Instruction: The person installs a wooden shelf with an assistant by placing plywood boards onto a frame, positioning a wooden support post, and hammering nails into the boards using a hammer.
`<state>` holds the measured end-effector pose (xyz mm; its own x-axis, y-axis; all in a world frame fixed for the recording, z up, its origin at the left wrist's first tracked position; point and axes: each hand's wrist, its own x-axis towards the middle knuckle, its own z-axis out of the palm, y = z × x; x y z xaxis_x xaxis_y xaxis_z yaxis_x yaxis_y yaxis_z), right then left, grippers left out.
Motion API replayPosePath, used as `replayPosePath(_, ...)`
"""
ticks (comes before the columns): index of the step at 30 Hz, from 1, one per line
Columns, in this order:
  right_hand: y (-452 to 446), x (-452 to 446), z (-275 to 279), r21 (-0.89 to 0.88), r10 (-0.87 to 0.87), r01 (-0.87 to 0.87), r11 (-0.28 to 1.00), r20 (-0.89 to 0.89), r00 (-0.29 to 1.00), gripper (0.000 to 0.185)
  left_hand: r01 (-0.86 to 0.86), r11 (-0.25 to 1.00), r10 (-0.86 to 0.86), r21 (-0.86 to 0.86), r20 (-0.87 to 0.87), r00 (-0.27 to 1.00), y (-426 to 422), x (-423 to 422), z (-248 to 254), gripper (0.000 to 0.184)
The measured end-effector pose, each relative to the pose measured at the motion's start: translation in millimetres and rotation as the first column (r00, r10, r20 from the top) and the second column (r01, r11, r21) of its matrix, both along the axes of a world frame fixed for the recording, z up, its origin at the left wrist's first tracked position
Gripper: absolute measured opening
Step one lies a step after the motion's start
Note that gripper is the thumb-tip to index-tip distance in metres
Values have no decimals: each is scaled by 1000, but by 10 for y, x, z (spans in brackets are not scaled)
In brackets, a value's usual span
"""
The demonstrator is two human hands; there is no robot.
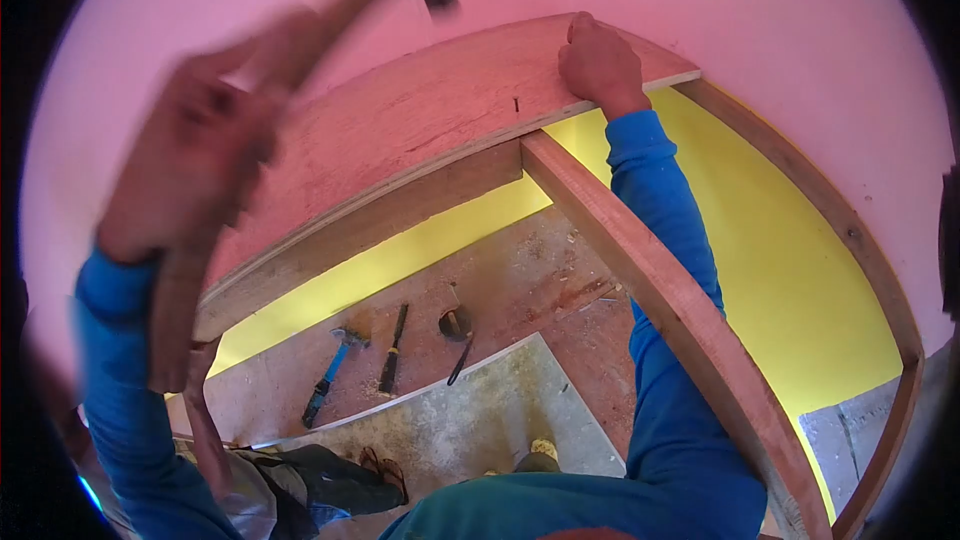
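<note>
A plywood board (430, 115) spans the upper middle. At upper left, a hammer (345, 14) is gripped in the left hand (195, 155). The right hand (603, 68) rests curled on the board, right of top center, its hold unclear; a nail (516, 104) stands at upper center.

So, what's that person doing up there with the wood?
The person's left hand is holding up a hammer, blurred here. The right hand rests on a wooden board, which lies over a wooden frame. One nail sticks up from the board. Below lies another hammer, with a blue handle.
</note>
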<state>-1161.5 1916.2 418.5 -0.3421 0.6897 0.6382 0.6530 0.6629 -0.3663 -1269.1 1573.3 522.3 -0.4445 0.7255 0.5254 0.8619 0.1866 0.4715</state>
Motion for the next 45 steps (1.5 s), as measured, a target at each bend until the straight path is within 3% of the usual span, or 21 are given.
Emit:
replayPosePath(1,-12,15,-1,-20,-9,9,1000,20,1000,25,148,986,-144,80,-48,988,-17,-48,190,45)
replayPosePath(6,-104,34,106,-75,-12,22,997,124,992,29,256,902,-229,347,-118,966,150,-19,382,38)
replayPosePath(7,-84,37,103,-75,-8,18,997,138,990,30,149,978,-147,145,-23,989,152,-182,289,29)
replayPosePath(9,-33,20,82,-66,7,5,998,177,984,31,248,964,-254,-93,-59,965,257,-334,-303,27)
replayPosePath(11,-68,32,125,-60,4,6,998,159,987,31,403,836,-438,-373,-9,899,254,-34,-147,43)
replayPosePath(12,-93,26,96,-70,8,3,998,153,988,31,387,841,-402,-377,44,915,203,25,-41,49)
replayPosePath(15,-87,18,81,-71,-2,9,997,103,995,28,257,966,-258,36,16,966,6,64,242,46)
replayPosePath(18,-83,66,7,72,59,-47,996,-165,985,19,209,843,-150,496,-155,976,64,115,567,46)
replayPosePath(20,6,171,-321,512,406,4,859,-687,602,18,244,849,-205,469,-133,970,35,28,635,46)
replayPosePath(21,-114,289,-561,350,398,-257,901,-902,166,20,258,850,-226,459,-123,966,0,12,662,47)
replayPosePath(22,-336,451,-812,276,161,-542,794,-955,-250,22,225,859,-219,459,-67,973,-10,28,597,47)
replayPosePath(24,-880,461,-1045,451,-58,-657,604,-797,-601,27,160,879,-203,448,48,978,-12,100,264,49)
replayPosePath(27,-1095,266,-940,652,-204,-654,383,-631,-749,38,211,972,-228,102,194,954,-48,190,-143,50)
replayPosePath(31,-1130,192,-889,683,-295,-576,449,-496,-817,52,305,951,-292,-52,172,941,-78,202,-122,48)
replayPosePath(34,-1077,183,-949,716,-241,-563,413,-511,-825,51,191,951,-194,242,-12,981,16,234,195,46)
replayPosePath(35,-1109,208,-900,653,-293,-591,474,-515,-805,53,262,859,-375,440,191,907,170,56,315,44)
replayPosePath(37,-1088,211,-923,650,-279,-595,472,-530,-801,55,259,838,-267,480,-52,962,298,95,438,41)
replayPosePath(39,-1061,209,-914,653,-279,-601,460,-537,-796,57,274,953,-235,130,-255,938,388,-178,69,43)
replayPosePath(41,-1063,194,-931,648,-304,-616,449,-538,-787,58,280,926,-313,-253,-100,944,358,-114,-382,48)
replayPosePath(44,-995,210,-976,675,-240,-622,397,-578,-780,60,209,907,-207,-366,44,977,280,154,-29,47)
replayPosePath(45,-1017,226,-973,662,-257,-629,409,-578,-775,59,185,948,-178,-259,51,983,191,25,17,45)
